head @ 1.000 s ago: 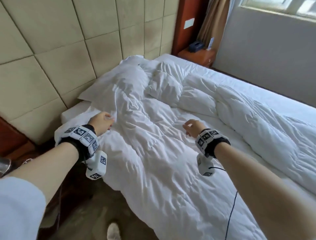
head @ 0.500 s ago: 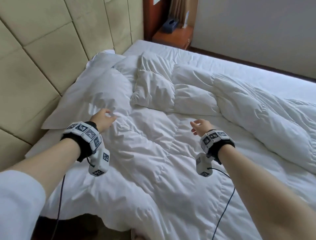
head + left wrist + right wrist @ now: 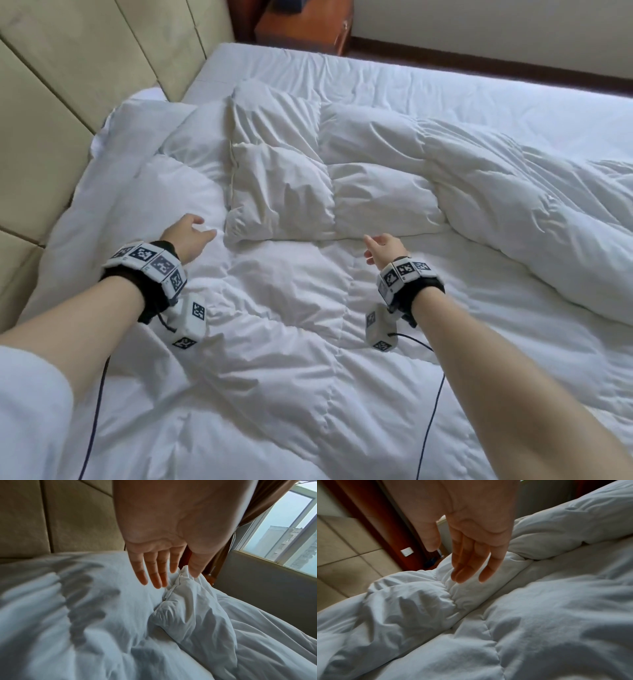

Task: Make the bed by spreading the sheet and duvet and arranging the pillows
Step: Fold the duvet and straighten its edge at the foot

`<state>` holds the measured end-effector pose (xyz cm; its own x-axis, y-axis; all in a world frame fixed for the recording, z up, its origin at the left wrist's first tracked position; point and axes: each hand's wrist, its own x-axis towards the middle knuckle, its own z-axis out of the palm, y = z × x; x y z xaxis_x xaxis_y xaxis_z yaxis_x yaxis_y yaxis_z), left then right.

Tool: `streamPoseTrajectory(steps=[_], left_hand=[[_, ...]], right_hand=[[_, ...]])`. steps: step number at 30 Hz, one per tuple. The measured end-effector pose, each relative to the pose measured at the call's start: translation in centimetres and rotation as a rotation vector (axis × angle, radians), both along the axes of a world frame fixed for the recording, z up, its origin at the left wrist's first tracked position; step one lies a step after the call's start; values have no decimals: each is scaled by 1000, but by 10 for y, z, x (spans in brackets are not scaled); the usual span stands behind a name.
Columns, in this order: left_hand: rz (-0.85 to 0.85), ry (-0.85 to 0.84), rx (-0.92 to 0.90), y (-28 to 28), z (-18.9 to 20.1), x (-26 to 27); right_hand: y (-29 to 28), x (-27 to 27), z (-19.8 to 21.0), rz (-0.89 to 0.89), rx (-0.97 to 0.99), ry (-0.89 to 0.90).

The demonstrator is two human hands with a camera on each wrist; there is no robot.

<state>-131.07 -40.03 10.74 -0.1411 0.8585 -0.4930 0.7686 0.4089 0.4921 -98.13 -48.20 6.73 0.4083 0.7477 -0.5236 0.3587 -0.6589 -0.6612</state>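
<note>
Both hands reach out flat over a rumpled white duvet covering the bed: the left hand and right hand have fingers extended, gripping nothing, near its folded-back edge. A pillow lies mostly hidden underneath by the padded headboard.

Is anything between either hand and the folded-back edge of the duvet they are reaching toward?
Nothing visible. The left hand and the right hand are both open, fingers extended, just short of the folded-back duvet edge. Only flat duvet surface lies under them; neither wrist view shows anything in the gap.
</note>
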Motion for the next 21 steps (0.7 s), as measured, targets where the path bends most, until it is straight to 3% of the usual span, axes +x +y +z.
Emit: streamPoseTrajectory(steps=[9, 15, 21], left_hand=[[10, 16, -134, 85, -83, 16], [9, -231, -123, 114, -120, 30], [-211, -32, 4, 130, -123, 27]], right_hand=[[46, 15, -60, -401, -105, 176], [80, 23, -98, -591, -133, 255], [111, 45, -195, -620, -268, 204]])
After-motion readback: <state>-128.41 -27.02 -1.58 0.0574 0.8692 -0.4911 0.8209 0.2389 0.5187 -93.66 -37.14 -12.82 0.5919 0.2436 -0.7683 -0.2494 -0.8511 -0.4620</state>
